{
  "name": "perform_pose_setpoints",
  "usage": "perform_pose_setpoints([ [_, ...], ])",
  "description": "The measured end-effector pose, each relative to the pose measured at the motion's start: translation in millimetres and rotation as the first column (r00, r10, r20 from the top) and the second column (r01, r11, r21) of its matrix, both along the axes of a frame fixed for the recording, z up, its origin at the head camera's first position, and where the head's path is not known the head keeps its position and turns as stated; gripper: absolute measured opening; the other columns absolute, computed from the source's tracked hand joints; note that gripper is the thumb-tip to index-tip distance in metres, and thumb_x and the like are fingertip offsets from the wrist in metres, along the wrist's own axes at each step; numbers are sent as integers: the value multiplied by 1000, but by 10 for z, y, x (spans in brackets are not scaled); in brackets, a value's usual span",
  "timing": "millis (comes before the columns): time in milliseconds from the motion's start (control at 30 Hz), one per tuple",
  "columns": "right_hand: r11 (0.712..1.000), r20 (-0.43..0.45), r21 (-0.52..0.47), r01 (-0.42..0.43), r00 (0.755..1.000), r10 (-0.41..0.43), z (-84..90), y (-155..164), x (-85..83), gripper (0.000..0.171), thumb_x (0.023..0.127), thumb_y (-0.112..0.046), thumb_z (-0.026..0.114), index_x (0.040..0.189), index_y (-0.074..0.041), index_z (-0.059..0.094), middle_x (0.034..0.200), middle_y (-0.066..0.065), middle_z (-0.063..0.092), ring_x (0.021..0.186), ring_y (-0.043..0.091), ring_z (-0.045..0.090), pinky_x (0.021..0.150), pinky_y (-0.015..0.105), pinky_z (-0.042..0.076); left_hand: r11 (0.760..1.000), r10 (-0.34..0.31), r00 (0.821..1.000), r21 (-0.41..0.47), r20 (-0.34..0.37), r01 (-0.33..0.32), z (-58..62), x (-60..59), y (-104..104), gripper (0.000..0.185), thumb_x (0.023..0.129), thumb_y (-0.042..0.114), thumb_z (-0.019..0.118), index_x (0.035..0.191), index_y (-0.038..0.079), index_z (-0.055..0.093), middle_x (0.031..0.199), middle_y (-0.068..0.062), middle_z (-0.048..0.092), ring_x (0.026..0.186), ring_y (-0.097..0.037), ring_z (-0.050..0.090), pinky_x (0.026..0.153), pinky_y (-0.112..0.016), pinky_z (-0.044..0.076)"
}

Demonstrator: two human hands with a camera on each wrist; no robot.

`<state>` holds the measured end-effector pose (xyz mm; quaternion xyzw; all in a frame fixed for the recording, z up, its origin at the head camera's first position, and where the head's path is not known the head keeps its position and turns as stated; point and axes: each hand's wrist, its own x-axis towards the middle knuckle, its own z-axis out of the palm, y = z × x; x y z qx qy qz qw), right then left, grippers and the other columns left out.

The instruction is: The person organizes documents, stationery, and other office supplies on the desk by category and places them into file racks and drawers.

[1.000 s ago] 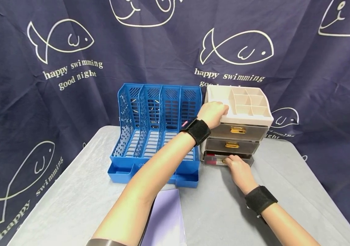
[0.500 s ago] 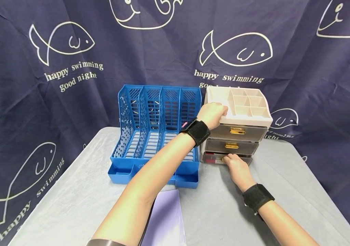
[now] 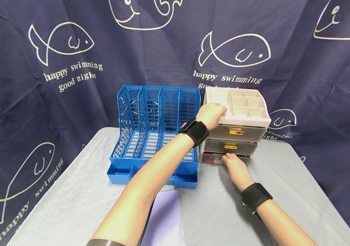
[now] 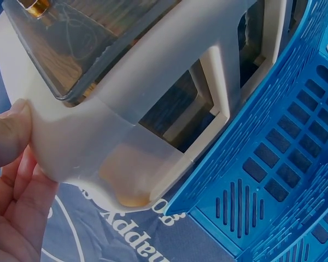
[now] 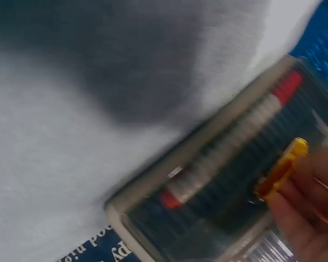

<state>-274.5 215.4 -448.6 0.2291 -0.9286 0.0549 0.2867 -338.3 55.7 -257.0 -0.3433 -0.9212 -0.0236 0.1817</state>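
Note:
A cream desktop organizer [image 3: 245, 120] with smoky drawers stands at the back right. My left hand [image 3: 211, 115] grips its top front edge; in the left wrist view, the thumb and fingers [image 4: 23, 183] lie on opposite sides of that edge. Lower down, my right hand [image 3: 236, 169] is at the bottom drawer [image 3: 209, 158], which sits nearly flush with the drawers above. The right wrist view has that hand's fingers pinching the drawer's gold handle [image 5: 284, 170]. Through the clear front shows a white pen-like stick with red ends [image 5: 224, 147].
A blue file rack [image 3: 159, 136] with several slots and small front trays stands directly left of the organizer. A purple folder or sheet [image 3: 165, 218] lies at the table's front, partly under my left forearm. A dark blue fish-print curtain [image 3: 150, 61] hangs behind.
The bottom drawer, sticking out a little one second ago, has slid inward. My right hand moved forward with it, while the left hand kept its grip on the organizer.

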Motion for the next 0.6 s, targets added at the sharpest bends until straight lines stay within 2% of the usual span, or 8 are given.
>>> perform_pose_setpoints([
  [133,1000,70,-11,-21,997,22,87,8,23,17,66,9,69,76,-3,61,71,7,55,69,28,58,59,38,48,1000,0,1000,-4,-3,0,0,8,2,27,82,4,65,105,17,67,103,1,67,94,-14,62,82,-28,49],
  [267,998,195,-56,-13,981,24,195,-24,113,17,71,3,73,87,-1,68,82,9,64,80,29,63,70,41,51,1000,0,1000,-7,0,0,-2,3,-8,27,82,4,64,106,17,67,104,1,67,96,-15,62,82,-29,49],
  [333,997,231,-79,-11,973,29,241,-60,184,19,74,0,73,92,1,69,89,12,67,86,30,64,76,43,51,1000,-1,1000,-10,6,2,0,0,-12,28,82,4,64,106,16,67,105,0,67,96,-15,62,83,-29,49],
  [433,994,227,-109,-27,972,52,288,-129,292,21,75,-2,73,96,2,69,95,15,67,92,32,64,82,44,50,1000,-3,1000,-18,14,3,5,3,-17,28,83,3,64,107,16,67,106,0,66,97,-16,62,84,-29,48],
  [600,986,171,-148,-77,980,102,359,-222,452,21,76,-3,73,95,2,69,97,16,68,93,32,64,83,44,50,1000,-17,1000,4,24,17,4,27,-25,26,84,2,63,106,15,69,107,-1,67,98,-16,62,85,-29,48],
])
